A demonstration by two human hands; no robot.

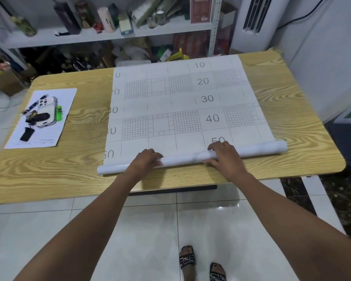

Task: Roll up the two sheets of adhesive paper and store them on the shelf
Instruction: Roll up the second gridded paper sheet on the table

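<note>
A white adhesive paper sheet (182,102) with a grey printed grid and numbers lies backing side up across the wooden table (81,122). Its near edge is curled into a glossy white roll (257,149) that runs from left to right along the table's front. My left hand (146,160) rests on top of the roll left of centre. My right hand (223,157) presses on it right of centre, fingers over the far side. Whether a second sheet lies under the first cannot be told. The white metal shelf (101,36) stands behind the table.
On the table's left lies a white paper (49,118) with a phone (47,110), a green lighter and a small black device on it. The shelf is crowded with bottles, boxes and bags. A white air conditioner (253,21) stands at the back right. My sandalled feet are on the tiled floor.
</note>
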